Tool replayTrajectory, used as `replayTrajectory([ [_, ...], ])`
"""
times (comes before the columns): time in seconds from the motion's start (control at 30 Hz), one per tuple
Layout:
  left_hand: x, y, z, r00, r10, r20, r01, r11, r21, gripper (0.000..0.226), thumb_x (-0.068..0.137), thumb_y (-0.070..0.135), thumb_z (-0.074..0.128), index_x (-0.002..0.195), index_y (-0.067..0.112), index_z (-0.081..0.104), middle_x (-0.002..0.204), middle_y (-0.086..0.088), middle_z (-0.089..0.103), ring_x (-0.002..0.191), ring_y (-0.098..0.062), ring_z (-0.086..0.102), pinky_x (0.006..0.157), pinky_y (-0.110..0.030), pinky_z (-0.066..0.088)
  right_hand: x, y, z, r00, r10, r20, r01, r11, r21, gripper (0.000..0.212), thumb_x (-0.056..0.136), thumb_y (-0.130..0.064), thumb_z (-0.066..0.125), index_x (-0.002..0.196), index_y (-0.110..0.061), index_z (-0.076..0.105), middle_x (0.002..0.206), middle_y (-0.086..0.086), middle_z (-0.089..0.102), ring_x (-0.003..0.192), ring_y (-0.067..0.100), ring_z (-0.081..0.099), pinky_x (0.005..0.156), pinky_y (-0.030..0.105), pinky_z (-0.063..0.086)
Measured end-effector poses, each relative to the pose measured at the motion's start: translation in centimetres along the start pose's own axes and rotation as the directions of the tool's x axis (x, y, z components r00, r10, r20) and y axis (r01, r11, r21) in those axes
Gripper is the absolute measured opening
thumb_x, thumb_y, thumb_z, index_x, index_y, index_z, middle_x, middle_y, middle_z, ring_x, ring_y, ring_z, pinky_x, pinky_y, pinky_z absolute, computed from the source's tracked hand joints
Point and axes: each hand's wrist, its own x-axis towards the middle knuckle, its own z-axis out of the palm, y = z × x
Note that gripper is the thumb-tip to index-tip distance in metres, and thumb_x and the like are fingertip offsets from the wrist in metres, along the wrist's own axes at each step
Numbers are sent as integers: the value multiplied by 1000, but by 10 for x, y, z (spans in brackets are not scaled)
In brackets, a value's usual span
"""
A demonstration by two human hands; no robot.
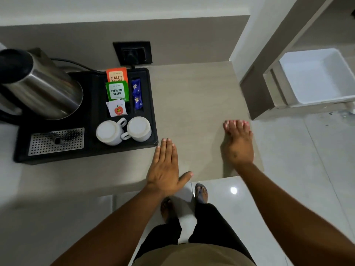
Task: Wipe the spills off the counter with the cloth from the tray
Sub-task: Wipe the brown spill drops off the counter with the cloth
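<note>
A black tray point(151, 104) rests on the beige counter point(192, 96) at the left. No cloth shows on the tray or anywhere else, and I cannot make out any spill on the counter. My left hand point(165, 167) lies flat, palm down, near the counter's front edge just right of the tray's front corner. My right hand point(239, 143) presses palm down at the counter's right edge, fingers spread. Neither hand holds anything.
On the tray stand a steel kettle point(40, 87), two upturned white cups point(123, 131), tea sachets point(116, 91), blue packets point(137, 96) and a metal drip grille point(56, 141). A wall socket point(132, 53) sits behind. A white bin point(317, 77) stands on the floor at right.
</note>
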Motion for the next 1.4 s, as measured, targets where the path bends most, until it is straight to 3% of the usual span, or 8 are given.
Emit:
replayTrajectory([
  [0.23, 55, 21, -10, 998, -53, -47, 50, 997, -55, 104, 97, 74, 27, 159, -6, 2, 170, -28, 0, 158, -40, -7, 129, -55, 1, 120, -57, 5, 997, -82, -1, 82, 996, 35, 68, 84, 0, 43, 148, -23, 43, 163, 11, 30, 154, 37, 9, 125, 43, 1],
  [0.5, 61, 21, -10, 996, -38, -80, 36, 999, -34, 109, 94, 79, 36, 159, -4, 12, 169, -27, 9, 158, -41, 3, 127, -52, 1, 68, -48, 15, 822, -553, 133, 550, 833, 62, 61, 91, -3, 51, 150, -18, 43, 161, 10, 34, 154, 33, 18, 126, 47, 16],
  [0.67, 61, 22, -9, 995, -50, -91, 47, 998, -33, 107, 93, 78, 39, 157, -5, 20, 167, -29, 19, 157, -43, 12, 126, -57, 14, 137, -14, -14, 964, -264, 37, 262, 964, 42, 52, 94, -11, 43, 145, -21, 47, 158, 11, 39, 152, 33, 21, 126, 46, 16],
  [0.77, 79, 26, -17, 996, -59, -68, 56, 997, -55, 105, 94, 76, 37, 158, -6, 18, 168, -29, 15, 158, -43, 8, 127, -58, 13, 162, -30, -17, 953, -299, 55, 297, 954, 33, 49, 96, -10, 43, 143, -20, 50, 158, 10, 39, 153, 34, 19, 126, 45, 15],
  [0.97, 162, 49, -47, 998, -28, -48, 24, 996, -88, 101, 96, 71, 27, 159, -2, -5, 170, -24, -11, 158, -35, -15, 127, -45, -13, 155, -13, -45, 923, -381, 60, 376, 923, 81, 51, 96, -5, 52, 146, -16, 49, 162, 9, 34, 155, 30, 15, 126, 42, 19],
  [1.1, 222, 87, -74, 993, 59, -103, -69, 994, -89, 103, 91, 71, 18, 159, -5, 3, 170, -26, 0, 159, -38, -6, 127, -44, -12, 172, 29, -90, 957, -289, -34, 291, 949, 122, 68, 83, 13, 58, 145, -13, 50, 160, 10, 37, 154, 32, 17, 126, 37, 12],
  [1.2, 285, 156, -85, 976, 202, -87, -206, 978, -43, 104, 91, 73, 12, 159, -5, 4, 170, -26, 2, 159, -38, -6, 127, -45, -11, 204, 110, -140, 978, -153, -141, 165, 983, 77, 73, 73, 19, 61, 139, -11, 55, 153, 9, 44, 152, 34, 22, 125, 44, 21],
  [1.4, 314, 180, -75, 965, 244, -101, -244, 970, 11, 99, 96, 70, 24, 159, -4, 10, 170, -25, 8, 159, -38, 1, 129, -46, -2, 250, 167, -159, 996, 8, -88, -3, 998, 61, 64, 90, 2, 55, 149, -17, 41, 165, 4, 25, 154, 20, 15, 124, 29, 11],
])
